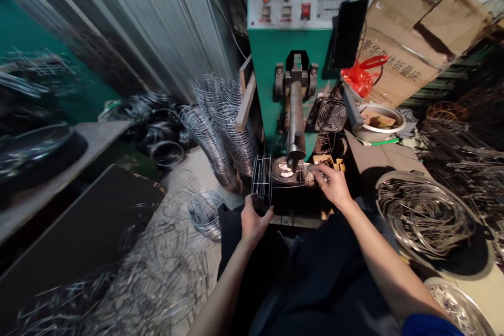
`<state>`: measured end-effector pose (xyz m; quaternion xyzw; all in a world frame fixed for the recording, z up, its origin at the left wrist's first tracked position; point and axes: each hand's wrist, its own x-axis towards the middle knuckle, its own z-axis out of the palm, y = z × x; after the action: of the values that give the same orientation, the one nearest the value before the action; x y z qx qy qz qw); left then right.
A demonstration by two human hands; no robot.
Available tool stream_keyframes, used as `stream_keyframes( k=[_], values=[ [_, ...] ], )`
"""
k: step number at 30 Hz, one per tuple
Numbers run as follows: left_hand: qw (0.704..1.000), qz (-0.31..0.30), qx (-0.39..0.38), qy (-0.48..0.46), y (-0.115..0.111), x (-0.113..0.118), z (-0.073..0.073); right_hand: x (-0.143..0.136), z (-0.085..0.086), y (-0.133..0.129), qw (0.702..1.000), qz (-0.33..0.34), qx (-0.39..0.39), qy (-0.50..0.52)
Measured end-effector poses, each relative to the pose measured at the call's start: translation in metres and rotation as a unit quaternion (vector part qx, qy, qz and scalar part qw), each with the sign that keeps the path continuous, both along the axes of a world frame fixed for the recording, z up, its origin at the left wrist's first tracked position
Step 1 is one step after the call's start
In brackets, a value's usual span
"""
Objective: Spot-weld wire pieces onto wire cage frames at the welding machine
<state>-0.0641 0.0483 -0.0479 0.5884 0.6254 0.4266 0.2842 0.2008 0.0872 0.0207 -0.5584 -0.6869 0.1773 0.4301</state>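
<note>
My left hand (254,222) is closed around the near end of a small wire rack (261,174) with parallel bars, held up left of the machine's lower electrode. My right hand (334,188) pinches a thin piece of wire (306,167) just right of the electrode tip; its far end is too small to make out. Above and between the hands, the round metal arm (296,121) of a green spot welding machine (270,63) points toward me. A wire loop (289,186) curves below the tip, and I cannot tell what it joins.
Tall stacks of wire rings (212,142) stand left of the machine, with a wire coil (205,214) on the floor nearby. At right are a shallow tray of bent wires (427,215), a white bowl (381,134) and a cardboard box (409,42). A dark board (82,241) leans at left.
</note>
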Motion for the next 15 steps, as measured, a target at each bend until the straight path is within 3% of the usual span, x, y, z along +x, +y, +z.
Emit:
stream_keyframes(
  k=[4, 6, 8, 10, 12, 13, 15],
  values=[
    [0.999, -0.005, -0.038, 0.011, -0.017, -0.005, 0.018, 0.004, 0.012, -0.015, 0.999, 0.009, -0.042, 0.021],
    [0.995, -0.054, -0.078, -0.031, -0.032, -0.014, 0.03, 0.018, 0.016, -0.026, 0.996, 0.025, -0.068, 0.053],
    [0.972, -0.134, -0.146, -0.128, -0.049, -0.024, 0.04, 0.048, 0.014, -0.043, 0.992, 0.007, -0.089, 0.09],
    [0.915, -0.217, -0.245, -0.237, -0.067, -0.033, 0.041, 0.096, -0.001, -0.071, 0.985, -0.083, -0.108, 0.101],
    [0.844, -0.282, -0.343, -0.3, -0.084, -0.036, 0.032, 0.157, -0.03, -0.115, 0.959, -0.246, -0.134, 0.045],
    [0.814, -0.308, -0.382, -0.311, -0.091, -0.034, 0.024, 0.189, -0.049, -0.143, 0.926, -0.33, -0.18, -0.021],
    [0.782, -0.353, -0.418, -0.3, -0.104, -0.027, 0.007, 0.243, -0.093, -0.207, 0.826, -0.471, -0.275, -0.145]
  ],
)
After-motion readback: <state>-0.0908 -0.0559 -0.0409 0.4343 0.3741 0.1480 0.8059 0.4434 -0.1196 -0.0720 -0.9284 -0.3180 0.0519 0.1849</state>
